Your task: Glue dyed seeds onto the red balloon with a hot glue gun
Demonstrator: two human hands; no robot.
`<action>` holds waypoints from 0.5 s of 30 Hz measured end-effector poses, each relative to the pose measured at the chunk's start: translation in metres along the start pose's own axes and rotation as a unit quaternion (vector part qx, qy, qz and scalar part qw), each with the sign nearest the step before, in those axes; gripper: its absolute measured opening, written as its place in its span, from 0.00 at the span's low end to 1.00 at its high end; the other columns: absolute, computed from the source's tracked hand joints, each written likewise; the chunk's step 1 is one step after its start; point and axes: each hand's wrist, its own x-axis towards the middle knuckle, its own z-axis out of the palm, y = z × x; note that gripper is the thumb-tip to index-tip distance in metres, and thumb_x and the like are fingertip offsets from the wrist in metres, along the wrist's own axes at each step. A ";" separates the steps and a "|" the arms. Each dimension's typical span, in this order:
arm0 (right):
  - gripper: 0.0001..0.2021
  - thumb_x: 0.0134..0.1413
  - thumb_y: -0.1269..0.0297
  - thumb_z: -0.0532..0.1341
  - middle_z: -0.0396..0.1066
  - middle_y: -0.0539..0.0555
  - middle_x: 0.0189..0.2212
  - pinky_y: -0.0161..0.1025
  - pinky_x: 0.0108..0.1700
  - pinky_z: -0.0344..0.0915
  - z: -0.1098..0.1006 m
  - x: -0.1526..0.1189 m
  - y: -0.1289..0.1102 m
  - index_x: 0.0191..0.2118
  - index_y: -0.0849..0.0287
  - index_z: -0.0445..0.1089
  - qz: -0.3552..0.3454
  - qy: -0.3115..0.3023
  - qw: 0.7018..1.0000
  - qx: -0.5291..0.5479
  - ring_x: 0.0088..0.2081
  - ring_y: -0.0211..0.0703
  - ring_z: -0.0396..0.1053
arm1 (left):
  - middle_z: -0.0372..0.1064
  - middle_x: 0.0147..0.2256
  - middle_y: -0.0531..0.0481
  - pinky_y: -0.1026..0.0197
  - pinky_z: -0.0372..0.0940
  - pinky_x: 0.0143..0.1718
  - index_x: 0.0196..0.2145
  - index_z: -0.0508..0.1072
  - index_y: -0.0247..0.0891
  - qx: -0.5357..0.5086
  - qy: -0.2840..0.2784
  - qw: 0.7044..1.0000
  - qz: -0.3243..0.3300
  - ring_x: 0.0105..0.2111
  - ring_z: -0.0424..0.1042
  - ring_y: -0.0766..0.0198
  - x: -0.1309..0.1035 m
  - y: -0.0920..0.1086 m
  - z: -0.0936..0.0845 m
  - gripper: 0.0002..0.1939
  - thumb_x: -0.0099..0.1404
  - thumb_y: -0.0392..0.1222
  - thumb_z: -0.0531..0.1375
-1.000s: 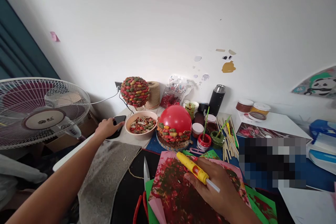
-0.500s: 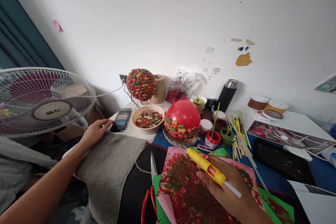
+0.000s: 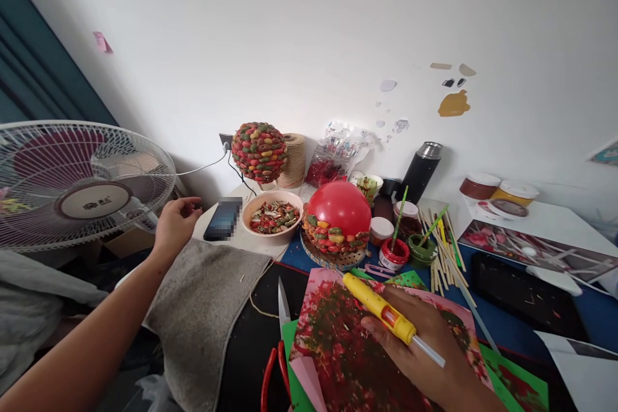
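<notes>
A yellow glue gun (image 3: 379, 309) with a clear glue stick at its rear lies in my right hand (image 3: 422, 335), over a paint-smeared pink sheet (image 3: 338, 347). Left of the phone (image 3: 223, 219), my left hand (image 3: 181, 219) is raised with its fingers curled; whether they hold anything is too small to tell. A red balloon (image 3: 340, 206) stands in a round base, its lower part ringed with coloured shell pieces (image 3: 333, 238). Beside it is a pink bowl (image 3: 273, 237) of such pieces. Behind the bowl is a ball (image 3: 259, 151) fully covered in them.
A fan (image 3: 91, 190) stands at the left above a grey cloth (image 3: 203, 309). Red-handled scissors (image 3: 284, 309) lie front centre. Paint jars (image 3: 393, 254), wooden sticks (image 3: 441, 257), a black flask (image 3: 420, 174) and a black tray (image 3: 521, 296) are towards the right.
My left hand has lifted off the phone's edge and moved slightly up and left, its fingers curling. The phone shows more fully. My right hand keeps the glue gun in place.
</notes>
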 end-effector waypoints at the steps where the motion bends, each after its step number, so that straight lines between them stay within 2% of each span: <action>1: 0.25 0.77 0.43 0.56 0.82 0.57 0.33 0.41 0.26 0.72 0.000 0.000 0.000 0.34 0.52 0.79 -0.004 0.002 1.000 -0.003 0.29 0.50 0.80 | 0.80 0.48 0.42 0.57 0.73 0.50 0.59 0.75 0.29 -0.023 0.001 1.000 -0.001 0.46 0.77 0.54 -0.006 0.002 -0.003 0.27 0.70 0.48 0.54; 4: 0.25 0.77 0.42 0.56 0.81 0.57 0.32 0.41 0.26 0.71 0.000 0.001 -0.001 0.33 0.52 0.77 -0.007 0.008 1.000 -0.003 0.28 0.49 0.79 | 0.82 0.45 0.43 0.56 0.75 0.48 0.55 0.78 0.32 -0.102 -0.018 0.995 0.006 0.42 0.80 0.55 -0.030 0.011 -0.006 0.26 0.67 0.52 0.58; 7: 0.24 0.77 0.42 0.57 0.80 0.55 0.30 0.41 0.27 0.73 -0.001 0.002 -0.001 0.34 0.52 0.78 0.003 0.008 1.000 0.010 0.27 0.49 0.78 | 0.84 0.39 0.46 0.55 0.77 0.46 0.46 0.82 0.39 -0.168 -0.063 0.983 0.039 0.40 0.82 0.53 -0.066 0.030 -0.002 0.23 0.64 0.59 0.63; 10: 0.24 0.77 0.42 0.58 0.79 0.54 0.29 0.41 0.29 0.75 -0.002 0.003 -0.002 0.35 0.52 0.79 0.011 0.009 1.000 0.024 0.28 0.49 0.78 | 0.82 0.35 0.48 0.53 0.77 0.42 0.43 0.85 0.45 -0.248 -0.140 0.947 0.150 0.35 0.82 0.53 -0.105 0.060 0.002 0.17 0.66 0.57 0.64; 12: 0.24 0.76 0.43 0.58 0.79 0.54 0.28 0.41 0.30 0.76 -0.002 0.005 -0.002 0.34 0.52 0.79 0.018 0.016 0.999 0.031 0.28 0.49 0.78 | 0.81 0.34 0.50 0.57 0.76 0.40 0.43 0.86 0.48 -0.262 -0.158 0.918 0.253 0.34 0.81 0.57 -0.126 0.084 0.003 0.11 0.71 0.51 0.63; 15: 0.25 0.76 0.42 0.57 0.79 0.54 0.27 0.40 0.28 0.76 0.001 0.008 -0.002 0.32 0.52 0.79 0.043 0.042 0.996 0.059 0.27 0.49 0.79 | 0.79 0.34 0.50 0.63 0.73 0.35 0.47 0.85 0.47 -0.304 -0.177 0.860 0.371 0.32 0.79 0.62 -0.150 0.121 0.001 0.11 0.76 0.43 0.61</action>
